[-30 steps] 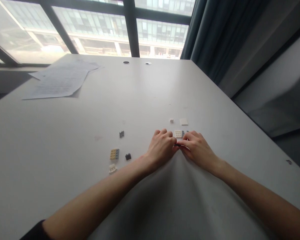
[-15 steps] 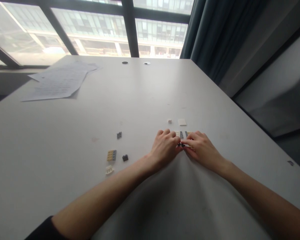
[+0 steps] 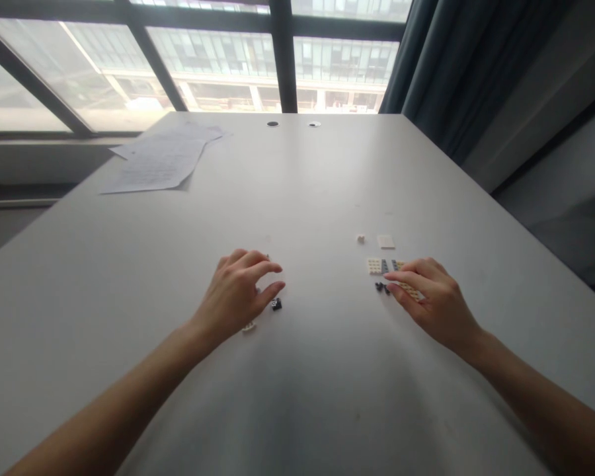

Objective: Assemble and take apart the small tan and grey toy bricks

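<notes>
My left hand (image 3: 240, 287), fingers and thumb spread apart with nothing between them, hovers over the left group of toy bricks. Beside its thumb is a small black brick (image 3: 276, 304), and a white curved brick (image 3: 248, 327) shows below the palm. Other bricks there are mostly covered. At the right group, my right hand (image 3: 434, 294) has thumb and forefinger apart next to small black pieces (image 3: 379, 287). A tan studded plate (image 3: 410, 290) shows in the gap between them, partly hidden. Just beyond lie a cream studded plate (image 3: 374, 266) and a grey piece (image 3: 385, 266).
A flat white tile (image 3: 385, 242) and a small white brick (image 3: 360, 238) lie farther back on the white table (image 3: 322, 192). Paper sheets (image 3: 153, 162) rest at the far left. Windows stand behind the table, and a dark curtain (image 3: 451, 73) hangs at the right.
My hands have separated: the left has moved away to the left brick group, while the right stays by the black pieces, which now show uncovered. The view has turned left.
</notes>
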Demonstrator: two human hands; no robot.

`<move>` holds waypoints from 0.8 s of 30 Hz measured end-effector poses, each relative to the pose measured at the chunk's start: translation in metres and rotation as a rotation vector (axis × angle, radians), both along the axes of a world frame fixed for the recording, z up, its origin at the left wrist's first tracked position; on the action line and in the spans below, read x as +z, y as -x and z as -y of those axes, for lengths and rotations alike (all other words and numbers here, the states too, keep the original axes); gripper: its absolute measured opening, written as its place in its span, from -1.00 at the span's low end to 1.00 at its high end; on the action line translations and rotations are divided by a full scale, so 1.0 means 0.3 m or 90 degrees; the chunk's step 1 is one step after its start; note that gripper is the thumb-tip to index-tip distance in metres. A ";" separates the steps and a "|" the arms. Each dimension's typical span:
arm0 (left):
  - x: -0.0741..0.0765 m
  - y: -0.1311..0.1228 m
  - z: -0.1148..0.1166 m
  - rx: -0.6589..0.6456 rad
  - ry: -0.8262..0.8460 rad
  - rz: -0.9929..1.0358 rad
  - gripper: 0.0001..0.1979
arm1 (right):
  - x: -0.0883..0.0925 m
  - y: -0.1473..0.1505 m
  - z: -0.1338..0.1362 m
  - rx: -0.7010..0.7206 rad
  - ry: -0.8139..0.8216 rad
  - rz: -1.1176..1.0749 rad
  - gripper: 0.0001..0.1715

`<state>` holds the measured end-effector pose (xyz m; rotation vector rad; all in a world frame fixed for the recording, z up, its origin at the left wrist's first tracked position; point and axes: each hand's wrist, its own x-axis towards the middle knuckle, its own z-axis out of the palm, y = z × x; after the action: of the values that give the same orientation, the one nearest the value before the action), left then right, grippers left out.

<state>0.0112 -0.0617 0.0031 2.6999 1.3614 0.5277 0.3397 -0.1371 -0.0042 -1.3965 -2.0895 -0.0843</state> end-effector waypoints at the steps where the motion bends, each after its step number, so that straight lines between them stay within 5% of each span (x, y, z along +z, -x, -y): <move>1: 0.002 0.036 0.002 0.004 0.012 -0.015 -0.81 | -0.010 0.009 0.001 0.010 -0.003 0.005 -0.86; 7: -0.013 0.094 0.043 0.006 0.054 -0.052 -0.79 | -0.062 0.006 -0.004 0.010 0.054 0.082 -0.80; 19: -0.024 0.010 0.089 -0.064 -0.067 -0.114 -0.91 | -0.076 0.001 0.003 -0.062 0.093 0.125 -0.75; 24: -0.014 -0.092 0.078 -0.110 -0.088 -0.110 -0.88 | -0.073 0.005 -0.003 -0.082 0.102 0.124 -0.77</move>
<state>0.0388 -0.0851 -0.0010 3.0013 1.1482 0.3950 0.3382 -0.1361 -0.0261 -1.6784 -2.2016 -0.1112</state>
